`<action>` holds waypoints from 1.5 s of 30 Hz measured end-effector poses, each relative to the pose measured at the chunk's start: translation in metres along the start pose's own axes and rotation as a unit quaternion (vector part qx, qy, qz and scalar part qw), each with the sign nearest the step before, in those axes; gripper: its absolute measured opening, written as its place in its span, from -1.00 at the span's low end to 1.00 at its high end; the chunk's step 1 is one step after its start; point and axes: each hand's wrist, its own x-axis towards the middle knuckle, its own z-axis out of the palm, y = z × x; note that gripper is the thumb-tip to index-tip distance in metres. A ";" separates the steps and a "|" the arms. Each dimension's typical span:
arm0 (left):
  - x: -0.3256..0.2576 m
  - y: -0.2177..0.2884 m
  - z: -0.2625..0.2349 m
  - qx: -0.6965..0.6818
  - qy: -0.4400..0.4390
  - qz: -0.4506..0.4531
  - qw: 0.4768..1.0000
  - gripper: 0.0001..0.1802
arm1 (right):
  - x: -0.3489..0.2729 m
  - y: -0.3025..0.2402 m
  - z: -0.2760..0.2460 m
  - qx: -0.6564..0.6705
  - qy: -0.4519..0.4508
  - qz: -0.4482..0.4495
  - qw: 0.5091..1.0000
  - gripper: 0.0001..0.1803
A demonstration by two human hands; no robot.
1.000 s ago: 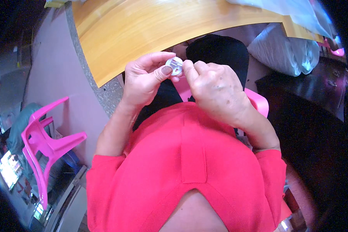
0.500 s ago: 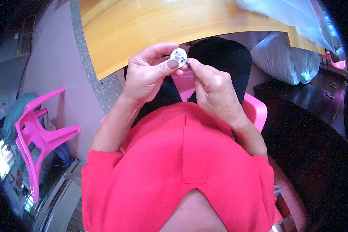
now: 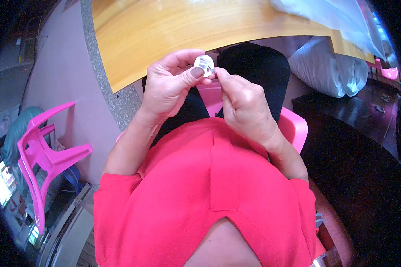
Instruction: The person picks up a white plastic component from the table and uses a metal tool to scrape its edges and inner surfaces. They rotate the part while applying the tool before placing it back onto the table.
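Between the thumb and fingers of my left hand [image 3: 168, 86] is a small round white disc [image 3: 204, 59] with a recess and a slot in its face. The disc is tilted toward me, just off the table's near edge and above my lap. My right hand [image 3: 248, 102] is closed in a pinch at the disc's right side. A thin, dark metallic piece [image 3: 210, 69] sticks out from its fingertips and meets the disc's face. Most of that piece is hidden by the fingers, so its kind cannot be made out.
A yellow wooden table [image 3: 165, 31] spans the top, with clear plastic sheeting [image 3: 329, 18] at its right. A white bag [image 3: 327, 66] bulges beneath that side. To the left lies a tipped pink plastic chair [image 3: 53, 158]. Dark furniture [image 3: 343, 111] stands at right.
The disc has shifted slightly left and turned a little in my left hand. My right fingertips have moved slightly left with it, still at the disc's edge.
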 end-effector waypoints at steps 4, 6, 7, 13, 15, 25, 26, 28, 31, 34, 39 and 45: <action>0.000 0.000 0.000 -0.003 -0.001 -0.002 1.000 -0.68 | -0.001 -0.001 -0.002 -0.039 -0.016 -0.014 0.999 -0.72; 0.000 -0.001 0.000 -0.007 -0.002 -0.003 1.000 -0.68 | -0.002 -0.001 -0.001 -0.105 -0.027 -0.029 0.994 -0.70; 0.000 -0.001 0.000 -0.007 -0.003 -0.003 1.000 -0.68 | -0.002 -0.002 -0.002 -0.105 -0.027 -0.029 0.994 -0.70; -0.002 0.001 0.003 0.042 0.005 0.003 0.999 -0.71 | 0.001 -0.009 -0.011 -0.316 -0.064 -0.108 0.940 -0.80; -0.001 0.002 0.004 0.082 0.024 -0.030 0.996 -0.73 | 0.003 -0.012 -0.014 -0.398 -0.093 -0.134 0.903 -0.83; 0.001 0.000 -0.003 0.132 0.025 -0.095 0.986 -0.79 | 0.013 -0.021 -0.025 -0.405 -0.232 -0.197 0.862 -0.80; 0.001 0.001 -0.001 0.160 0.021 -0.098 0.982 -0.81 | 0.013 -0.025 -0.025 -0.391 -0.248 -0.191 0.865 -0.82; 0.000 0.000 0.000 0.187 0.017 -0.102 0.977 -0.83 | 0.016 -0.030 -0.027 -0.377 -0.265 -0.186 0.868 -0.83; 0.001 -0.001 -0.001 0.215 -0.015 -0.126 0.968 -0.80 | 0.017 -0.029 -0.030 -0.398 -0.338 -0.204 0.828 -0.82; 0.001 0.001 -0.007 0.194 -0.050 -0.135 0.970 -0.78 | 0.014 -0.018 -0.031 -0.323 -0.275 -0.176 0.889 -0.84; 0.000 0.014 -0.011 0.064 -0.046 -0.100 0.992 -0.75 | 0.013 -0.024 -0.046 -0.289 -0.230 -0.094 0.924 -0.68; -0.004 0.018 -0.009 0.036 -0.074 -0.109 0.991 -0.73 | 0.009 -0.030 -0.040 -0.259 -0.178 -0.072 0.947 -0.66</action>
